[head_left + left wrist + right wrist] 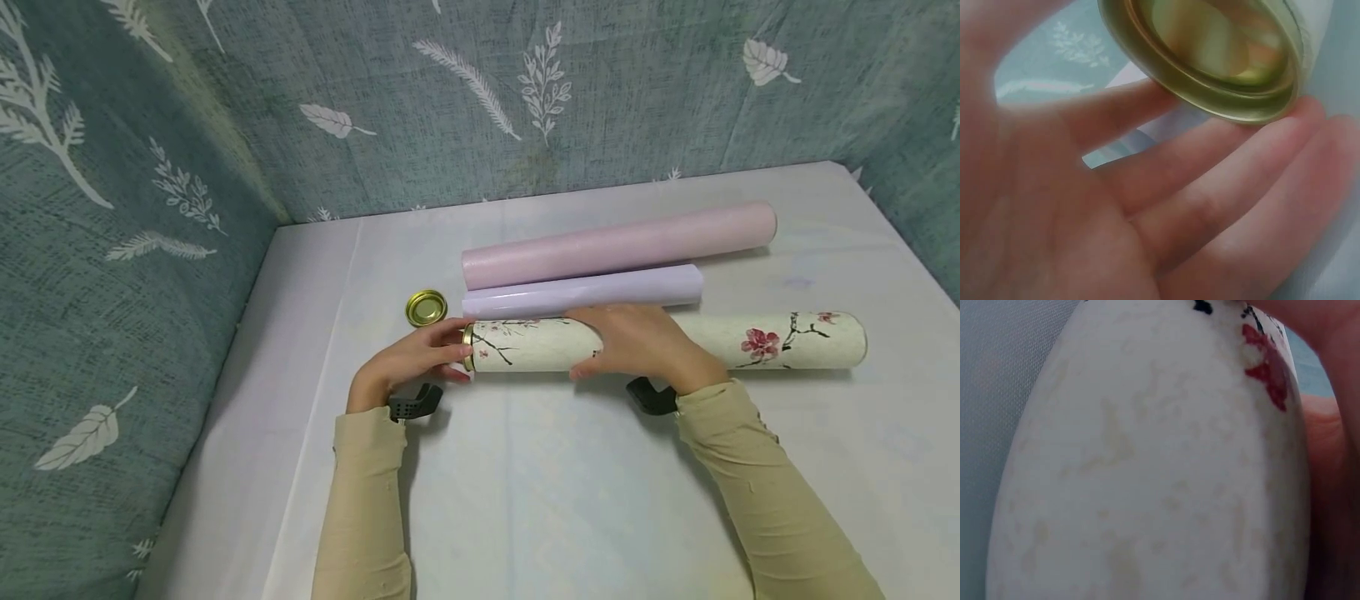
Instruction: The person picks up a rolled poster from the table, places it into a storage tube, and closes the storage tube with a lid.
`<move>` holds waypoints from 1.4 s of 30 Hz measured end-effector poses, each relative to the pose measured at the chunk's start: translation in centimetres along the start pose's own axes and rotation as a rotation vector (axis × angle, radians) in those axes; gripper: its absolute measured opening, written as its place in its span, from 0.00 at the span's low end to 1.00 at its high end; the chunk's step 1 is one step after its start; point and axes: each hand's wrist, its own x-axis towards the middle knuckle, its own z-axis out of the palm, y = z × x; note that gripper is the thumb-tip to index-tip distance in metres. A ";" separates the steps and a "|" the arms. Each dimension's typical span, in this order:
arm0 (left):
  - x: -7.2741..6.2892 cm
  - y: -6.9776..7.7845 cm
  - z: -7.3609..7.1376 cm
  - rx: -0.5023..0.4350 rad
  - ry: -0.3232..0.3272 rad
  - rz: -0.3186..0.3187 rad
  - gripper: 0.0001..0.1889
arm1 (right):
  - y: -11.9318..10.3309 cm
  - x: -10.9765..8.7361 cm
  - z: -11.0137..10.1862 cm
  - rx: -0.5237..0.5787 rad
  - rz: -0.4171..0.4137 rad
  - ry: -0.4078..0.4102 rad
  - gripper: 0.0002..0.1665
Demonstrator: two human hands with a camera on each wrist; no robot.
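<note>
A long cream tube [806, 342] printed with red blossoms and dark branches lies crosswise on the table. My right hand [637, 337] grips it near the middle, thumb on the near side and fingers over the far side. At the tube's left end is a gold metal cap [468, 346] with a recessed face. My left hand [408, 354] holds this cap, its fingers spread around the rim. In the left wrist view the recessed gold cap [1235, 100] touches the fingers. The right wrist view is mostly filled by the cream tube [1147, 456].
Behind the cream tube lie a glossy lilac roll [592, 289] and a longer pink tube [622, 246]. A small round gold lid [426, 308] sits on the white-covered table [525, 492], just beyond my left hand. Leaf-patterned green cloth [480, 108] hangs around the table's back and sides.
</note>
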 end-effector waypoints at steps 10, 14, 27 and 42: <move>0.3 -0.1 0.1 0.008 0.007 0.029 0.30 | 0.1 -0.2 0.1 0.012 -0.011 0.020 0.46; 0.3 0.0 0.2 0.058 0.039 0.014 0.33 | 0.1 -0.2 0.1 0.019 -0.017 0.026 0.46; 0.0 0.3 0.1 -0.038 -0.047 0.054 0.26 | 0.0 -0.1 -0.2 0.005 -0.005 0.005 0.48; -0.8 1.8 1.0 -0.034 0.004 0.014 0.30 | 0.0 -0.2 -0.1 0.002 -0.008 -0.006 0.49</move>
